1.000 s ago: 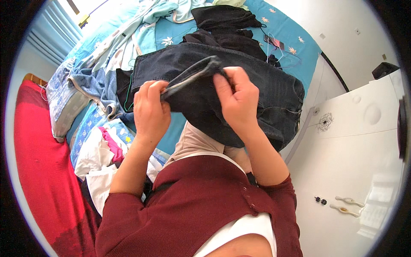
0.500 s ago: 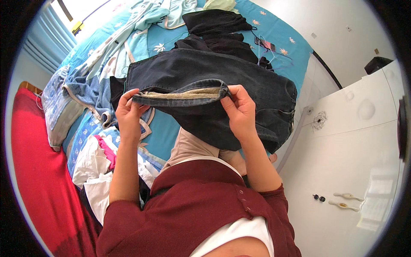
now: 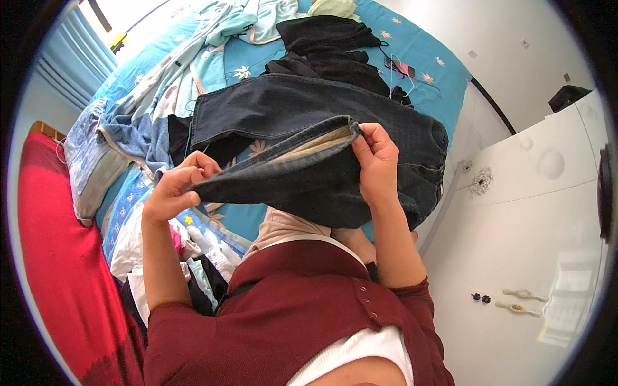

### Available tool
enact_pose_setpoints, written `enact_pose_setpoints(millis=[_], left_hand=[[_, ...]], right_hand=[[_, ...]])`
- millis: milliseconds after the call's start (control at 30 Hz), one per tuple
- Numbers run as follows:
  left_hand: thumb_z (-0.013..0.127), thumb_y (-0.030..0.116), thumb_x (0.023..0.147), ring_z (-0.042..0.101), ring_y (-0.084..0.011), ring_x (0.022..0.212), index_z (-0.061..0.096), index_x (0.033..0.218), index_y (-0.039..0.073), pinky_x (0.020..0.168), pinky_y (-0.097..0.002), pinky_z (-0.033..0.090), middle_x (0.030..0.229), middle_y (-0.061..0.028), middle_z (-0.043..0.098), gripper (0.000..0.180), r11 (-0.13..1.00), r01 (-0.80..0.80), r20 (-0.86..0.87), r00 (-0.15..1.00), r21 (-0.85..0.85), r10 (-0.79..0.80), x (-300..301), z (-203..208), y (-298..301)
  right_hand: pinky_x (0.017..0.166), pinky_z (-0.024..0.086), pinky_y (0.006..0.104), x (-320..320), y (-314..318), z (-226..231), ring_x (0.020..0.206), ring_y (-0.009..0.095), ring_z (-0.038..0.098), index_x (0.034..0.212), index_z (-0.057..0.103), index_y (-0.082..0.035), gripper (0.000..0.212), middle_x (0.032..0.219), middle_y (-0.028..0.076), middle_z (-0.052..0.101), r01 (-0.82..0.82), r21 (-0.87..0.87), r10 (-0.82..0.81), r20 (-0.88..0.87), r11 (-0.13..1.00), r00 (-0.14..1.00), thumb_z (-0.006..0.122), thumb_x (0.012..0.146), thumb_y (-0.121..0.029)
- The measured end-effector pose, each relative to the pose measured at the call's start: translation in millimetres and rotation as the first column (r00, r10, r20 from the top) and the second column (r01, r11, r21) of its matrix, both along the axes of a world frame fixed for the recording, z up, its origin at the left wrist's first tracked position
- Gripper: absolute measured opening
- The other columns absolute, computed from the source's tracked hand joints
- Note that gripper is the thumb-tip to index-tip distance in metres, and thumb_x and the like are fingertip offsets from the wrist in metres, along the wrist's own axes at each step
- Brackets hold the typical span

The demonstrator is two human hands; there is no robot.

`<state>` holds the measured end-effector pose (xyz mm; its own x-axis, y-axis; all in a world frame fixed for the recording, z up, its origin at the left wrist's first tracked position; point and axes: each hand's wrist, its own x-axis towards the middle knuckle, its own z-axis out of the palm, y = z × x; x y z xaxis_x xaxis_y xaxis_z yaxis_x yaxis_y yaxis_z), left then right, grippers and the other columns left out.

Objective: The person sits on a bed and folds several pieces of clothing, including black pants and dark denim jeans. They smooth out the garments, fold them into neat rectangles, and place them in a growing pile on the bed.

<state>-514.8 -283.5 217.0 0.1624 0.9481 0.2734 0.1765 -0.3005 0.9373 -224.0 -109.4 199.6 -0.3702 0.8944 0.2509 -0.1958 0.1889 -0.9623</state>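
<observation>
A pair of dark blue jeans (image 3: 257,103) lies across the bed in front of me, one leg flat and its waist end toward the right. The hem of the nearer leg is raised between my hands, and its pale lining shows through the slanting opening. My left hand (image 3: 175,193) pinches the left corner of that hem, lower and closer to me. At the other corner, higher up, my right hand (image 3: 378,157) grips the edge between thumb and fingers.
Black clothing (image 3: 325,35) is heaped beyond the jeans, with a phone (image 3: 400,67) and thin hangers nearby. A light blue blanket (image 3: 148,106) spreads at left above a white clothing pile (image 3: 129,241). Red cloth (image 3: 55,257) hangs far left; a white cabinet (image 3: 502,244) stands right.
My left hand has moved left and toward me, pulling the hem from nearly level to a slant. My right hand has shifted slightly right and up. The opening looks narrower.
</observation>
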Motion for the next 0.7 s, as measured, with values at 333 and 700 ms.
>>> enact_pose_setpoints(millis=[333,700], left_hand=[[0.057,-0.011,0.071,0.046,-0.0073,0.076,0.039,0.069,0.005,0.065,-0.019,0.037,0.085,-0.0042,0.051,0.024,0.878,-0.472,0.091,0.874,-0.077,0.477,-2.2,-17.6,-8.0],[0.067,0.005,0.065,0.041,-0.0301,0.123,0.041,0.128,-0.002,0.105,-0.0405,0.026,0.124,-0.0169,0.049,0.069,0.866,-0.327,-0.456,0.749,0.378,0.482,90.4,38.9,31.8]], right_hand=[[0.064,0.04,0.0179,-19.6,-15.0,19.4,0.07,0.003,0.05,0.094,0.06,0.0,0.011,0.078,-0.003,0.059,-0.114,-0.044,0.115,0.01,0.992,0.993,0.06,0.087,-0.009],[0.061,0.048,0.0309,-50.6,-45.0,21.6,0.067,0.025,0.062,0.09,0.062,-0.004,0.018,0.077,0.012,0.062,-0.243,0.5,0.109,0.283,0.831,0.953,0.068,0.076,-0.015]])
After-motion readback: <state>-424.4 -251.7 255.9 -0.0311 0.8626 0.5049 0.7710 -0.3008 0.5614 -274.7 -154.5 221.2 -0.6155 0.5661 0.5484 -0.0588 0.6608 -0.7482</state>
